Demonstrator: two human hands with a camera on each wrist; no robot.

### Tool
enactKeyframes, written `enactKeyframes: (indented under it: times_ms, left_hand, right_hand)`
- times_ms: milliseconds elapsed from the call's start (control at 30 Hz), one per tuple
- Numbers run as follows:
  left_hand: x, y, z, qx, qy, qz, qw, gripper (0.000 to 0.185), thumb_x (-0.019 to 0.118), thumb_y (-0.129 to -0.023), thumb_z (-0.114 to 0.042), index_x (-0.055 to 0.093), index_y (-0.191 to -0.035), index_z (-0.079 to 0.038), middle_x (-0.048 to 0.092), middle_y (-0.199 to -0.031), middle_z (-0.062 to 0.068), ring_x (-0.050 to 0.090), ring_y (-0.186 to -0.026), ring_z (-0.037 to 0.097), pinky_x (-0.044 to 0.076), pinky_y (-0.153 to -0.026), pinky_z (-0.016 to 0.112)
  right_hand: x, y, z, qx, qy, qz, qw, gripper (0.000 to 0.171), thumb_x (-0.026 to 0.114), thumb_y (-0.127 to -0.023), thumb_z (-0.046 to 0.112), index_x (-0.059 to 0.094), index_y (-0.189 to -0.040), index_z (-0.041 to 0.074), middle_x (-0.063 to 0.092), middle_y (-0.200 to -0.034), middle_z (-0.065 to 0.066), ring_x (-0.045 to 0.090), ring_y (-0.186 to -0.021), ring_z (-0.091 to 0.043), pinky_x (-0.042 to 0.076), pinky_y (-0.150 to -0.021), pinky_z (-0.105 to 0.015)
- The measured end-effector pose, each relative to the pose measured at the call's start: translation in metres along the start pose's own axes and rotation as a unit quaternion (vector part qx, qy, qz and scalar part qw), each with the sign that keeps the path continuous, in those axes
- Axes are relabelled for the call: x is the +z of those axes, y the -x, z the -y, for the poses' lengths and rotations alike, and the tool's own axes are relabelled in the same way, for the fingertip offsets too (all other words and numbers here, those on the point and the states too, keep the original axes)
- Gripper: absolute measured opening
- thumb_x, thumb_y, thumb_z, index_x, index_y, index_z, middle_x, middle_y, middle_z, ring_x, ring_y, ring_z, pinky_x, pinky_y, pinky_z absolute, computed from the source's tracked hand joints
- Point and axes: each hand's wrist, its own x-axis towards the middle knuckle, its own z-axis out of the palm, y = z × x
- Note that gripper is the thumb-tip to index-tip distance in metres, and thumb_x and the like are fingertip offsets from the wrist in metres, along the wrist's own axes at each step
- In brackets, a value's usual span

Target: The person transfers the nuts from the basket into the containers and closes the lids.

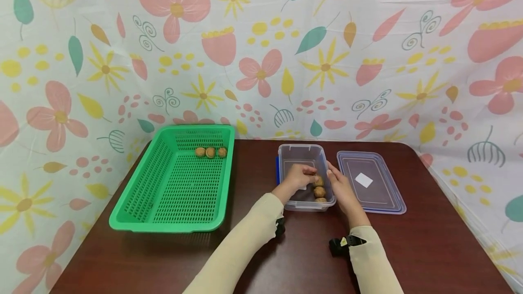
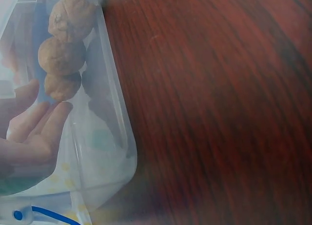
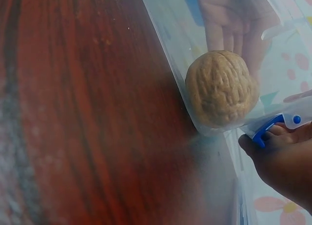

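Note:
A clear plastic container (image 1: pixel 302 205) stands on the table with walnuts (image 1: pixel 319 192) in a row along its right wall. My left hand (image 1: pixel 300 177) reaches inside, its fingertips touching the farthest walnut of the row. Through the wall, the left wrist view shows three walnuts (image 2: pixel 62 55) lined up, with the left fingers (image 2: pixel 54 122) against the end one and the thumb apart from it. Outside the right wall, my right hand (image 1: pixel 342 187) holds the container's side. In the right wrist view its thumb and fingers are at a blue-edged latch (image 3: pixel 265 130).
On the left stands a green plastic basket (image 1: pixel 224 185) with three walnuts (image 1: pixel 210 152) at its far right corner. A clear lid (image 1: pixel 377 194) with a white label lies right of the container. Behind the brown table (image 1: pixel 261 239) hangs a floral cloth (image 1: pixel 261 35).

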Motion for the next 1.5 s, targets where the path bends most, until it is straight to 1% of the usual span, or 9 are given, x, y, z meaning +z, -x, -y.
enactKeyframes:
  times_ms: [267, 567, 667, 800, 933, 1100, 1233, 1367, 1500]
  left_hand:
    - [0.002, -0.002, -0.002, 0.003, 0.009, -0.009, 0.9999, 0.028, 0.075, -0.085, -0.009, 0.072, -0.112, -0.002, 0.072, -0.102, 0.005, 0.066, -0.093, 0.013, 0.055, -0.074, 0.022]
    - [-0.007, 0.000, -0.008, 0.017, 0.067, -0.026, 0.9973, 0.028, 0.072, -0.088, -0.010, 0.070, -0.114, -0.001, 0.070, -0.108, 0.005, 0.065, -0.100, 0.016, 0.054, -0.081, 0.026]
    - [-0.012, -0.001, -0.015, 0.032, 0.071, -0.024, 0.9966, 0.029, 0.071, -0.088, -0.013, 0.069, -0.115, -0.001, 0.070, -0.108, 0.005, 0.065, -0.097, 0.015, 0.054, -0.080, 0.025]
    - [-0.023, -0.003, -0.031, 0.048, 0.072, -0.016, 0.9961, 0.030, 0.070, -0.090, -0.017, 0.069, -0.117, -0.002, 0.070, -0.109, 0.005, 0.066, -0.095, 0.017, 0.055, -0.080, 0.027]
    - [-0.039, -0.005, -0.050, 0.052, 0.096, -0.014, 0.9940, 0.028, 0.068, -0.091, -0.019, 0.069, -0.116, -0.005, 0.068, -0.112, 0.007, 0.067, -0.099, 0.024, 0.054, -0.087, 0.035]
    - [-0.067, -0.005, -0.076, 0.071, 0.101, -0.011, 0.9923, 0.029, 0.064, -0.095, -0.019, 0.067, -0.120, -0.004, 0.066, -0.116, 0.010, 0.065, -0.104, 0.025, 0.053, -0.089, 0.032]
    - [-0.092, -0.005, -0.095, 0.082, 0.118, -0.015, 0.9895, 0.032, 0.061, -0.096, -0.017, 0.063, -0.123, 0.000, 0.064, -0.119, 0.015, 0.063, -0.108, 0.028, 0.052, -0.091, 0.029]
    - [-0.116, -0.004, -0.107, 0.098, 0.150, -0.025, 0.9835, 0.035, 0.061, -0.096, -0.015, 0.060, -0.125, 0.005, 0.062, -0.121, 0.020, 0.060, -0.114, 0.032, 0.051, -0.093, 0.029]
    - [-0.140, -0.003, -0.112, 0.109, 0.158, -0.044, 0.9804, 0.037, 0.062, -0.096, -0.016, 0.059, -0.126, 0.006, 0.061, -0.123, 0.021, 0.058, -0.117, 0.032, 0.049, -0.096, 0.031]
  right_hand:
    - [-0.003, 0.000, -0.001, -0.008, -0.010, -0.008, 1.000, 0.050, 0.029, -0.107, 0.024, 0.021, -0.153, 0.006, 0.020, -0.157, -0.019, 0.019, -0.141, -0.035, 0.018, -0.115, -0.050]
    - [-0.003, -0.002, -0.003, -0.001, -0.024, -0.012, 1.000, 0.050, 0.031, -0.107, 0.022, 0.022, -0.153, 0.004, 0.021, -0.156, -0.019, 0.021, -0.141, -0.034, 0.019, -0.116, -0.049]
    - [-0.003, -0.003, -0.004, -0.002, -0.027, -0.011, 1.000, 0.050, 0.031, -0.107, 0.021, 0.022, -0.153, 0.004, 0.021, -0.156, -0.019, 0.019, -0.142, -0.033, 0.017, -0.116, -0.048]
    - [-0.003, -0.003, -0.004, 0.001, -0.025, -0.012, 1.000, 0.051, 0.032, -0.107, 0.022, 0.021, -0.153, 0.005, 0.021, -0.157, -0.019, 0.018, -0.143, -0.033, 0.016, -0.117, -0.047]
    - [-0.003, -0.003, -0.005, 0.002, -0.029, -0.014, 0.999, 0.050, 0.032, -0.107, 0.021, 0.022, -0.153, 0.005, 0.021, -0.157, -0.018, 0.018, -0.143, -0.032, 0.016, -0.117, -0.046]
    - [-0.002, 0.000, 0.000, 0.006, -0.043, -0.009, 0.999, 0.049, 0.031, -0.107, 0.018, 0.022, -0.153, 0.005, 0.019, -0.157, -0.018, 0.017, -0.143, -0.032, 0.014, -0.117, -0.046]
    - [-0.002, 0.000, 0.000, 0.007, -0.043, -0.004, 0.999, 0.049, 0.030, -0.107, 0.018, 0.020, -0.154, 0.006, 0.018, -0.158, -0.018, 0.015, -0.143, -0.032, 0.014, -0.117, -0.046]
    - [-0.001, -0.003, -0.004, 0.000, -0.036, -0.007, 0.999, 0.050, 0.031, -0.107, 0.020, 0.021, -0.154, 0.007, 0.019, -0.157, -0.019, 0.017, -0.143, -0.033, 0.015, -0.117, -0.048]
    - [0.000, -0.003, -0.004, -0.001, -0.038, -0.008, 0.999, 0.049, 0.031, -0.107, 0.020, 0.022, -0.154, 0.007, 0.021, -0.157, -0.019, 0.019, -0.142, -0.034, 0.018, -0.116, -0.049]
